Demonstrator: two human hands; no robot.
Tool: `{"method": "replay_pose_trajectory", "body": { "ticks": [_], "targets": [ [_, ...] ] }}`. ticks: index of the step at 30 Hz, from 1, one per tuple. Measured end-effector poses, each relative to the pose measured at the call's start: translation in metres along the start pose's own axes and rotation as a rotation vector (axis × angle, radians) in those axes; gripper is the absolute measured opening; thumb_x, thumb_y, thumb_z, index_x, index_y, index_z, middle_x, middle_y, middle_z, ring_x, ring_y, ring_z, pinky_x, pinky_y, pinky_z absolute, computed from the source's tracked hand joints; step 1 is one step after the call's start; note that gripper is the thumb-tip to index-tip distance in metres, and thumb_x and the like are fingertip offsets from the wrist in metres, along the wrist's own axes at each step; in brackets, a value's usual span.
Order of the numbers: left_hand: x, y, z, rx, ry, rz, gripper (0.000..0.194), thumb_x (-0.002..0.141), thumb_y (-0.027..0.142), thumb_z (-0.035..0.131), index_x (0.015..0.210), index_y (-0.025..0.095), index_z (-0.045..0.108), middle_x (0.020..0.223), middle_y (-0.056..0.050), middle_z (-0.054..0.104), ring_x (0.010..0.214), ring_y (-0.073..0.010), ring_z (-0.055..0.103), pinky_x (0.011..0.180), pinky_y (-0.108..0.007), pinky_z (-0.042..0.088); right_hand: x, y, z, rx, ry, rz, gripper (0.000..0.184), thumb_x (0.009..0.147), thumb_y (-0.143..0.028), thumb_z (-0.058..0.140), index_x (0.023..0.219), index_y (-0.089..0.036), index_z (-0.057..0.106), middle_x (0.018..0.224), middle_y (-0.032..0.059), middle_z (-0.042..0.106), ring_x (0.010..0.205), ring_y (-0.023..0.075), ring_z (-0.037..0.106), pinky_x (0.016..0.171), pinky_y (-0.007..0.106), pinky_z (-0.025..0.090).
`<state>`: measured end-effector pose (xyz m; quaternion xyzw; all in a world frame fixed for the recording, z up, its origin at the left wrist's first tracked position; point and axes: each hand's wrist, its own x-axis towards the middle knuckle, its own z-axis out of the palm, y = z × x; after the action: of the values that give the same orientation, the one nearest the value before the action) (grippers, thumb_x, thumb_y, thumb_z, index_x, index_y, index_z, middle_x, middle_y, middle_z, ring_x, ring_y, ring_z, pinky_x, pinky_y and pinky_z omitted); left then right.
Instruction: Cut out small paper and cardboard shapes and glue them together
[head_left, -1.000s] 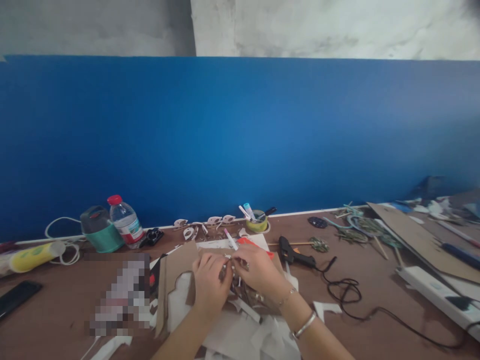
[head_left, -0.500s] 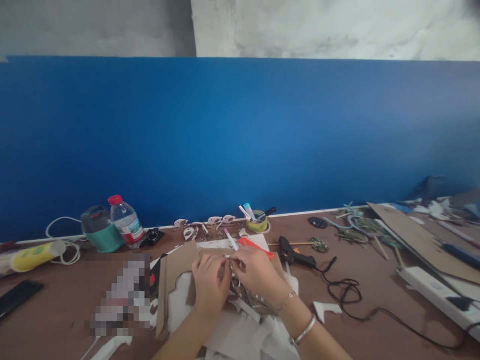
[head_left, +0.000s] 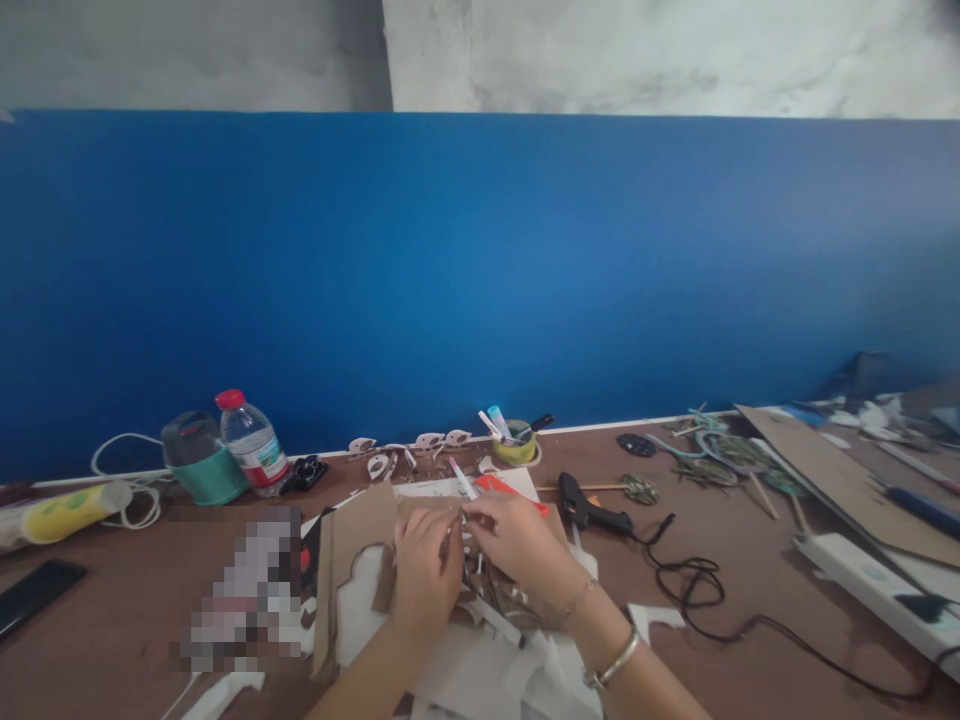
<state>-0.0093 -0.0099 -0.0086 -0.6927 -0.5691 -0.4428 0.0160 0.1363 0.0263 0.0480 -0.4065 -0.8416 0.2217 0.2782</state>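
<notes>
My left hand (head_left: 427, 562) and my right hand (head_left: 510, 535) meet fingertip to fingertip above a pile of paper and cardboard scraps. Both are closed in a pinch; whatever lies between the fingers is too small and covered to name. Below them are white paper pieces (head_left: 469, 665) and a brown cardboard sheet (head_left: 360, 535) with a curved cut-out. A white marker with a pink end (head_left: 461, 478) lies just beyond my fingertips. Partly behind my right hand is an orange-red piece (head_left: 517, 490).
A black glue gun (head_left: 592, 512) with its cord lies to the right, near a white power strip (head_left: 885, 595). A red-capped bottle (head_left: 253, 445) stands back left beside a teal container (head_left: 206, 470). A yellow-green tape roll (head_left: 514, 447) holds pens. A phone (head_left: 37, 595) lies far left.
Both hands have shifted very slightly, the left a little to the right, with fingertips still pinched together. The objects on the table stay put.
</notes>
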Motion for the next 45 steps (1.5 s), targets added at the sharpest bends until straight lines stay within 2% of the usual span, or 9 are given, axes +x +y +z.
{"method": "replay_pose_trajectory", "body": {
  "ticks": [3,8,18,24,31,36,41,45],
  "targets": [
    [-0.001,0.001,-0.002,-0.02,-0.01,0.032,0.023,0.088,0.018,0.044,0.098,0.019,0.064,0.091,-0.006,0.071,0.088,-0.024,0.06,0.075,-0.037,0.037,0.0,-0.002,-0.002,-0.08,0.013,0.008,0.018,0.082,-0.014,0.057,0.092,-0.02,0.07,0.087,0.0042,0.071,0.081,0.0179,0.063,0.072,0.025,0.044],
    [0.0,0.003,-0.003,-0.05,0.013,0.009,0.019,0.086,0.023,0.048,0.093,0.019,0.065,0.088,-0.007,0.07,0.086,-0.025,0.06,0.075,-0.038,0.039,0.001,0.0,0.002,-0.17,0.029,-0.021,0.02,0.079,-0.01,0.058,0.094,-0.019,0.068,0.09,0.0048,0.07,0.086,0.0192,0.062,0.075,0.026,0.044],
    [0.001,0.003,-0.004,-0.195,0.019,-0.011,0.017,0.086,0.019,0.048,0.094,0.02,0.063,0.088,-0.005,0.069,0.087,-0.0232,0.059,0.076,-0.037,0.042,0.001,0.01,0.014,-0.236,0.129,-0.102,0.012,0.074,-0.009,0.062,0.083,-0.017,0.062,0.081,0.004,0.065,0.078,0.0193,0.058,0.067,0.026,0.039],
    [0.0,0.003,-0.005,-0.217,-0.006,0.035,0.024,0.081,0.011,0.044,0.097,0.019,0.061,0.091,-0.006,0.067,0.088,-0.0239,0.058,0.075,-0.038,0.043,0.001,0.005,0.008,-0.114,0.13,-0.022,0.008,0.074,-0.015,0.067,0.073,-0.017,0.059,0.07,0.0003,0.062,0.067,0.0152,0.055,0.06,0.023,0.035],
    [0.001,-0.002,-0.002,-0.305,0.04,0.032,0.024,0.083,0.014,0.047,0.102,0.019,0.06,0.094,-0.007,0.066,0.089,-0.0227,0.058,0.077,-0.037,0.046,0.004,0.006,0.003,0.28,0.063,0.169,0.01,0.073,-0.018,0.066,0.066,-0.017,0.059,0.063,-0.0021,0.06,0.061,0.0128,0.053,0.058,0.022,0.038],
    [0.001,-0.004,0.0,-0.326,0.023,0.024,0.022,0.085,0.017,0.049,0.103,0.021,0.061,0.095,-0.006,0.067,0.091,-0.0218,0.058,0.079,-0.036,0.046,0.005,0.012,0.001,0.361,0.03,0.171,0.005,0.073,-0.015,0.062,0.068,-0.015,0.062,0.063,-0.0014,0.06,0.061,0.0125,0.053,0.058,0.022,0.038],
    [0.001,-0.007,0.004,-0.309,0.035,-0.053,0.015,0.088,0.021,0.05,0.092,0.021,0.064,0.086,-0.005,0.067,0.086,-0.0207,0.059,0.076,-0.035,0.046,0.005,0.013,-0.002,0.327,0.027,0.139,0.007,0.072,-0.012,0.059,0.069,-0.015,0.064,0.064,-0.0006,0.062,0.061,0.0124,0.053,0.057,0.022,0.039],
    [0.002,-0.007,0.005,-0.288,0.008,-0.086,0.019,0.089,0.025,0.048,0.083,0.021,0.065,0.078,-0.003,0.066,0.08,-0.0205,0.058,0.073,-0.034,0.044,0.004,0.012,-0.004,0.324,0.002,0.113,0.008,0.074,-0.014,0.059,0.073,-0.016,0.067,0.069,0.0004,0.065,0.065,0.0135,0.056,0.059,0.022,0.041]
  ]
}}
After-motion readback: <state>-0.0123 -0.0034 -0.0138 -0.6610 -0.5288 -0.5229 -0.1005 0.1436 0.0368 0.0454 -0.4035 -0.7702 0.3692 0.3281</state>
